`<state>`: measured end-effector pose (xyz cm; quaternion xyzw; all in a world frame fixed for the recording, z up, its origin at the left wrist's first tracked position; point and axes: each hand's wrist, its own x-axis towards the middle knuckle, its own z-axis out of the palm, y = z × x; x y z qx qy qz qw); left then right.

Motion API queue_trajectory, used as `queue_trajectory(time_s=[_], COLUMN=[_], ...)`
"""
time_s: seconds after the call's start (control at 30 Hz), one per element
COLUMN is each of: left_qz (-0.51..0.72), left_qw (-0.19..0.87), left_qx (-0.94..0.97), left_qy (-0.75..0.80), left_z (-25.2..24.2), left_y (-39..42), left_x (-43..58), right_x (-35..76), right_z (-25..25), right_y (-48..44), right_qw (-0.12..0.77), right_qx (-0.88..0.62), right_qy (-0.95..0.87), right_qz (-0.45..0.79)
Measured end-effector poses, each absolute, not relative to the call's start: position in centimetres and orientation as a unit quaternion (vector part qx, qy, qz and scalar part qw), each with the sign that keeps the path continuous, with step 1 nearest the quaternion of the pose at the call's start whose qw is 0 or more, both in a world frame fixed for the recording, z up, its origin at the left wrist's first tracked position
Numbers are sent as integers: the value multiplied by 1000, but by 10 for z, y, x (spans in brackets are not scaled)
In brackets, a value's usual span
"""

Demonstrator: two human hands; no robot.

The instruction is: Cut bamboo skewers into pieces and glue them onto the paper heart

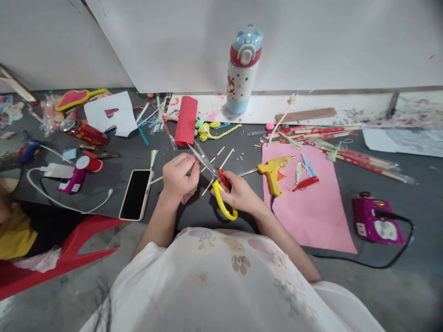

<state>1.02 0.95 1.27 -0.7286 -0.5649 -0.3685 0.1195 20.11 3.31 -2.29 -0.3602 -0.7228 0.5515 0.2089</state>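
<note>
My right hand [238, 193] grips yellow-and-red handled scissors [221, 198], whose blades [202, 159] point up and left. Beside the blades, my left hand [180, 175] is closed in a pinch on a small piece I cannot make out; a bit of pink shows under the wrist. Thin wooden sticks [221, 163] lie on the dark mat just beyond both hands. A folded red paper [186, 120] sits past the blade tips.
A yellow glue gun [273, 173] lies on a pink sheet [304, 203] to the right. A phone [136, 193] lies to the left, a purple device [375, 223] far right. A dotted water bottle [242, 69] stands by the wall. Craft scraps, cans and cables lie around.
</note>
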Motion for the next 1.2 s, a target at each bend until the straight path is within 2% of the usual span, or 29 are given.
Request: queue_trajectory(time_s=[0.43,0.77,0.93,1.2], left_qz=[-348,-320,-294,-228], left_qw=[151,129,110,92], left_qx=[-737,-718,-713,-730], left_qy=[-559,-605,-627,-638], left_z=[19,13,15,28], left_y=[10,12,12,17], left_x=[15,21,21,14], right_x=[194,191,192,193], right_z=[-20,-20,-19,-24], right_y=[29,27,27,28], right_qw=[215,208,199,234], right_qx=[-403,-449,-446,-393], right_qy=[-723,-721,-712,-679], right_qz=[518,485,505,574])
